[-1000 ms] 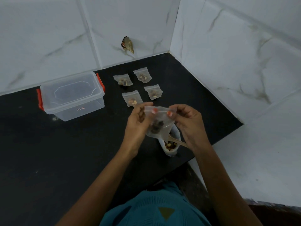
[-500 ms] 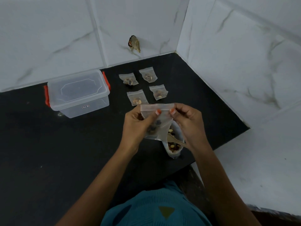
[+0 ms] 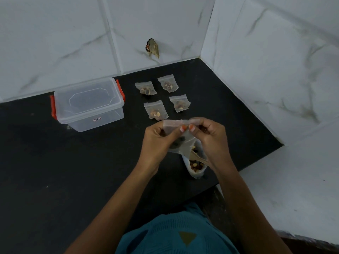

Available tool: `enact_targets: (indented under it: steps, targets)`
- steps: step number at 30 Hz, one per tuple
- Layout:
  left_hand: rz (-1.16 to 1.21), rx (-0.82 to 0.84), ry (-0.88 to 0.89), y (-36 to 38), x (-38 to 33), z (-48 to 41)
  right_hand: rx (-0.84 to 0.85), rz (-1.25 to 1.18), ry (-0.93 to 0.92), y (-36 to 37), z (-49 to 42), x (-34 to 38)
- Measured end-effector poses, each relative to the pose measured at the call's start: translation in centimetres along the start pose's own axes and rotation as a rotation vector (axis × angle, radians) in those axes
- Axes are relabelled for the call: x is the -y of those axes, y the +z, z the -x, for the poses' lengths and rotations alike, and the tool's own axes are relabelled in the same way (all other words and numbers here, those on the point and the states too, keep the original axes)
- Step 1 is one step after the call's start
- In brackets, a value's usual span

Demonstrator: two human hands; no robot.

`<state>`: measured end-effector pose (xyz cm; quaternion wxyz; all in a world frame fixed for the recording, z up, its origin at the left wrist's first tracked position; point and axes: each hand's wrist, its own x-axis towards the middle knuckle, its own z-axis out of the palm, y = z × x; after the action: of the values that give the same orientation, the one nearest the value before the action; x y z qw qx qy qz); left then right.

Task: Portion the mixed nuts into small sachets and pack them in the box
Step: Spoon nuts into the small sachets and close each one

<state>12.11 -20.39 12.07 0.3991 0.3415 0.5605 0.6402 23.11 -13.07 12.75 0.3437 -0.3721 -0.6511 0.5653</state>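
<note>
Reaching forward over the counter [image 3: 55,171], both forearms bring the left hand [image 3: 157,142] and right hand [image 3: 211,138] together. One lidded box [image 3: 88,105] stands to the left. Four filled sachets [image 3: 145,88] lie beyond the hands. One cup [image 3: 196,172] of nuts with a spoon [image 3: 197,157] sits beneath them. Both hands pinch the top edge of a fifth sachet [image 3: 178,123], thumbs nearly touching.

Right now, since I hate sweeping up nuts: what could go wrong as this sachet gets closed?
1. The left hand and right hand pinch the sachet only by its top strip; an incomplete seal could spill nuts.
2. The open nut cup with its spoon stands near the counter edge, under the right wrist; a nudge might tip it.
</note>
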Motion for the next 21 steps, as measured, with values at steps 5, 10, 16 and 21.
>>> enact_targets:
  steps: [5, 10, 16, 21]
  targets:
    - [0.003, 0.028, -0.028, -0.4, 0.0, -0.1, 0.009, -0.019, 0.018, -0.2, 0.1, 0.0]
    - [-0.037, -0.078, 0.0, -0.2, 0.2, -0.3, 0.116, -0.199, 0.138, -0.5, 0.2, -0.2]
    - [-0.09, -0.089, 0.037, 0.2, 0.3, 0.2, 0.038, -0.058, 0.045, 0.1, 0.1, -0.4]
    - [-0.079, -0.132, -0.02, 0.3, 0.3, 0.4, -0.006, -0.076, 0.05, 0.5, 0.0, -0.7]
